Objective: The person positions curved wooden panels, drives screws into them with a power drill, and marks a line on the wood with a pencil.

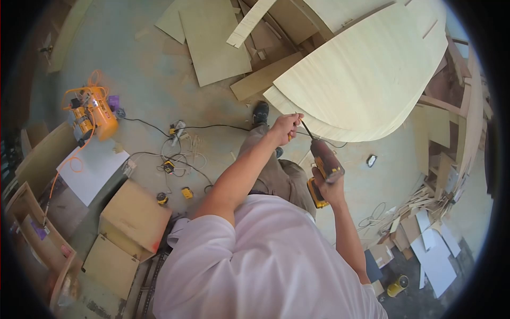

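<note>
My right hand (330,190) is wrapped round the handle of a yellow and black cordless drill (326,159), whose long dark bit points up and to the left. By the bit's tip, my left hand (285,129) is closed with its fingers pinched together. A small yellow-orange bit shows at its palm, but I cannot make out what the fingers hold. Just beyond both hands lies the rounded end of a large pale plywood panel (361,80), with a second curved layer under its edge.
An orange air compressor (101,114) with a hose stands at left. Black cables (212,126) and a yellow battery (187,192) lie on the floor near my legs. A wooden box (135,218) is at lower left. Plywood sheets (215,42) and scrap wood (406,212) lie around.
</note>
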Action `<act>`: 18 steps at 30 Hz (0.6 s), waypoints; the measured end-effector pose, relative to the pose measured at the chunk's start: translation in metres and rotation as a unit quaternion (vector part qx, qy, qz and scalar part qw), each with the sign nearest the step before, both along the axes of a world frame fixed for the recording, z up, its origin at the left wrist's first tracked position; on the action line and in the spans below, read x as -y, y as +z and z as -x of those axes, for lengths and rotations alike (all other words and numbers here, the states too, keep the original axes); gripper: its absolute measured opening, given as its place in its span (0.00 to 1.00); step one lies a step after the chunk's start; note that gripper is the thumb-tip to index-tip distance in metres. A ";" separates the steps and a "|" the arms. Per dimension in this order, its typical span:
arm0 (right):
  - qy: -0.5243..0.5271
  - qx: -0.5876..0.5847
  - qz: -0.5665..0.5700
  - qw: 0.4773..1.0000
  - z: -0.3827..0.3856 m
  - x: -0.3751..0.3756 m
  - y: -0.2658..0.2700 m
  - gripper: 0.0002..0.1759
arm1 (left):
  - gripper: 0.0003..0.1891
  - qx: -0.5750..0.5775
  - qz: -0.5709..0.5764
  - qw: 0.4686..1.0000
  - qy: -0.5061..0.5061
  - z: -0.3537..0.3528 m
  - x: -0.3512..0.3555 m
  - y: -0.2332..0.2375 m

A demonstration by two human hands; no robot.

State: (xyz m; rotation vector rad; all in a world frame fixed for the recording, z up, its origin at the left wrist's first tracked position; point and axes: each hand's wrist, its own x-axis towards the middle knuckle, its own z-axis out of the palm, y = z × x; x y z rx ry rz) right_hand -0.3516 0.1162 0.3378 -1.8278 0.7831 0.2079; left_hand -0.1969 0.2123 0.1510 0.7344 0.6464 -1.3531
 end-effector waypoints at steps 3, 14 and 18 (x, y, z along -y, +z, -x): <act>0.036 -0.022 0.039 0.998 -0.052 0.010 -0.022 0.26 | 0.11 -0.016 -0.017 0.999 0.048 -0.028 0.012 -0.031; 0.119 -0.083 0.100 0.984 -0.125 0.035 -0.074 0.17 | 0.10 -0.065 -0.013 0.983 0.173 -0.064 0.031 -0.081; 0.105 -0.141 0.063 0.982 -0.141 0.038 -0.074 0.17 | 0.11 -0.062 -0.009 0.982 0.181 -0.067 0.033 -0.094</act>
